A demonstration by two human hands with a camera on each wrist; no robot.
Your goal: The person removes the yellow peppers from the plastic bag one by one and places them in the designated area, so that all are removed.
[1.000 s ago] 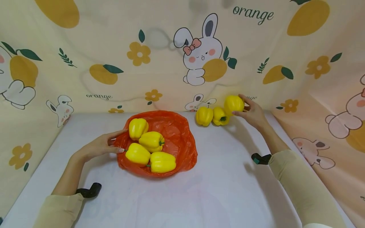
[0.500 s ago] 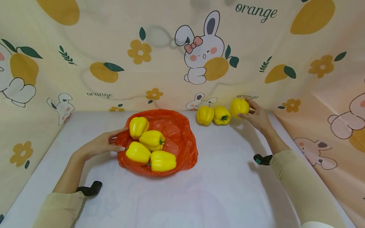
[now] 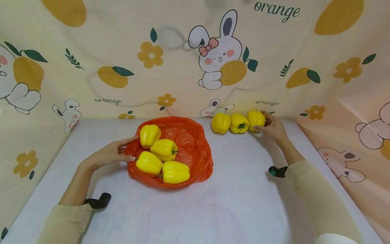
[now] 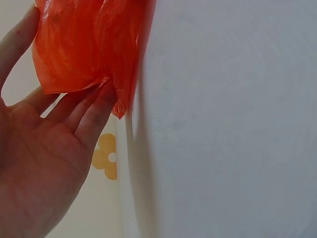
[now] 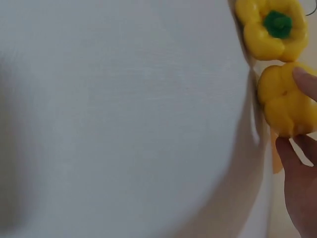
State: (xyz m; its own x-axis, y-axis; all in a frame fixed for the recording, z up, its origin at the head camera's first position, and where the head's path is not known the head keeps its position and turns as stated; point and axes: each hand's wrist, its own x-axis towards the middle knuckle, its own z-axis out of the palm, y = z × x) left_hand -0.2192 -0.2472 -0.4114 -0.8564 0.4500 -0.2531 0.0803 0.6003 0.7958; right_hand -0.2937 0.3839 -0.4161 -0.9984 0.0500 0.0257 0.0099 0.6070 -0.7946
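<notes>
Getting thin, glossy plastic film on the red bag, crinkled all round, with glints along the folds. Seeing smooth, shiny skin on the yellow peppers, soft highlights on the lobes; can't tell real from plastic. Would call the green stem duller, though blurred in the right wrist view. Reads matt on the worktop, with faint fine texture up close. Looks like matt printed cloth on the backdrop, lightly creased. Seeing matt, soft fabric on the sleeves, smooth plastic by look on the black wrist pieces.
</notes>
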